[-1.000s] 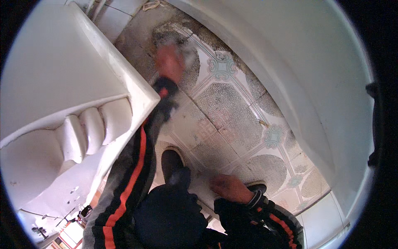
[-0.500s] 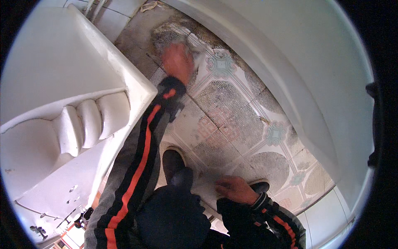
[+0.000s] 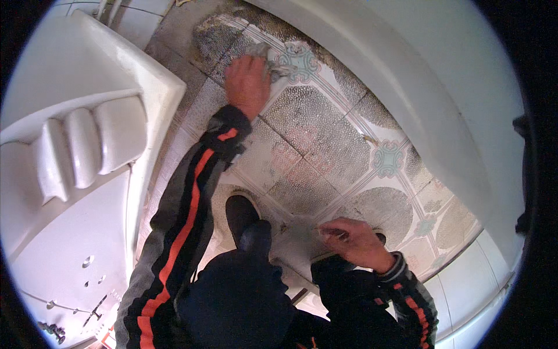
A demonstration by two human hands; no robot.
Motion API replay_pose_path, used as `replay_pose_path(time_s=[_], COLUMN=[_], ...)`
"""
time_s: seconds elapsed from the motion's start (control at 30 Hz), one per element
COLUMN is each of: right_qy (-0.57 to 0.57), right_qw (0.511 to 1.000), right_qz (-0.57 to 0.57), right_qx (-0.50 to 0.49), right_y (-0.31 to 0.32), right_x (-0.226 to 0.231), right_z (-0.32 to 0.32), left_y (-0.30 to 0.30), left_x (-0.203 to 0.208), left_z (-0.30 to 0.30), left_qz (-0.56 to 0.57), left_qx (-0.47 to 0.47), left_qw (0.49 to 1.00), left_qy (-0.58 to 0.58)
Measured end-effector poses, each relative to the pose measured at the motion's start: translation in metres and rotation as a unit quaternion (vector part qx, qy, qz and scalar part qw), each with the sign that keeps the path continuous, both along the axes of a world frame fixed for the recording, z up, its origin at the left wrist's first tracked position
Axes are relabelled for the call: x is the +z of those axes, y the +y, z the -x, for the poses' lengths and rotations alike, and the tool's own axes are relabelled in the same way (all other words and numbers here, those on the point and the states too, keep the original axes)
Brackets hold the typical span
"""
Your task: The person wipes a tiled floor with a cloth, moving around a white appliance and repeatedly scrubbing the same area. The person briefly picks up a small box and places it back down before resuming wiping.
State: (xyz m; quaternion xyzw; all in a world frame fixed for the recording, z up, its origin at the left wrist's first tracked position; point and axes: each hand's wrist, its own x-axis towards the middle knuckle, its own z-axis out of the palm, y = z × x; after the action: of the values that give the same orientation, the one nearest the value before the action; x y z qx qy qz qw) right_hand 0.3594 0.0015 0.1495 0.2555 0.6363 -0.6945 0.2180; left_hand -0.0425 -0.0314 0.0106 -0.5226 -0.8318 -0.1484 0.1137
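Note:
My left hand is stretched far out over the floor, fingers curled down on a crumpled grey rag. The rag is pressed against the patterned tile floor, beside a green scroll motif. Dark grime covers the pebbled parts of the tiles around it. Closer to me, my right hand hovers over my right knee and shoe. Its fingers are loosely bent with a gap between them, and no object shows in them.
A white washbasin cabinet or sink with moulded ridges stands close on the left. Along the right curves the white side of a bathtub. My dark shoes rest on the floor between them. White wall tiles and pipes show at the far left.
My left hand, blurred before, shows more sharply now with the rag visible at its fingers. My right hand has lifted slightly and moved right. The whole view has shifted a little.

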Motion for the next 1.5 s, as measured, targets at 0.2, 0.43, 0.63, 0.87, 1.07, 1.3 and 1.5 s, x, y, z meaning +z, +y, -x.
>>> replay_pose_path(time_s=[0.2, 0.43, 0.63, 0.87, 1.07, 1.3, 1.5], right_qy=[-0.075, -0.010, 0.001, 0.018, -0.058, 0.049, 0.013], right_qw=[0.995, 0.998, 0.999, 0.998, 0.998, 0.999, 1.000], right_qz=[-0.004, -0.003, -0.002, 0.024, 0.026, 0.002, 0.001], right_qx=[-0.061, -0.063, -0.034, -0.062, 0.012, -0.019, -0.014], right_y=[0.009, 0.008, 0.006, -0.007, -0.010, -0.011, -0.020], right_x=[0.015, 0.012, 0.018, 0.012, 0.015, 0.007, 0.003], right_z=[-0.017, -0.012, -0.004, 0.001, -0.005, -0.007, -0.006], left_y=[0.005, -0.025, 0.021, -0.046, -0.002, -0.072, -0.026], left_x=[0.018, -0.030, 0.009, -0.030, -0.011, 0.007, 0.007], left_z=[0.075, 0.034, 0.071, -0.041, 0.021, -0.053, -0.028], left_qz=[-0.001, -0.017, 0.032, 0.014, -0.001, 0.113, 0.099], left_qx=[0.173, -0.008, 0.167, -0.042, 0.007, 0.006, 0.020], left_qw=[0.985, 1.000, 0.985, 0.998, 0.996, 0.993, 0.994], left_qy=[-0.004, 0.022, 0.010, -0.038, 0.084, -0.014, 0.035])
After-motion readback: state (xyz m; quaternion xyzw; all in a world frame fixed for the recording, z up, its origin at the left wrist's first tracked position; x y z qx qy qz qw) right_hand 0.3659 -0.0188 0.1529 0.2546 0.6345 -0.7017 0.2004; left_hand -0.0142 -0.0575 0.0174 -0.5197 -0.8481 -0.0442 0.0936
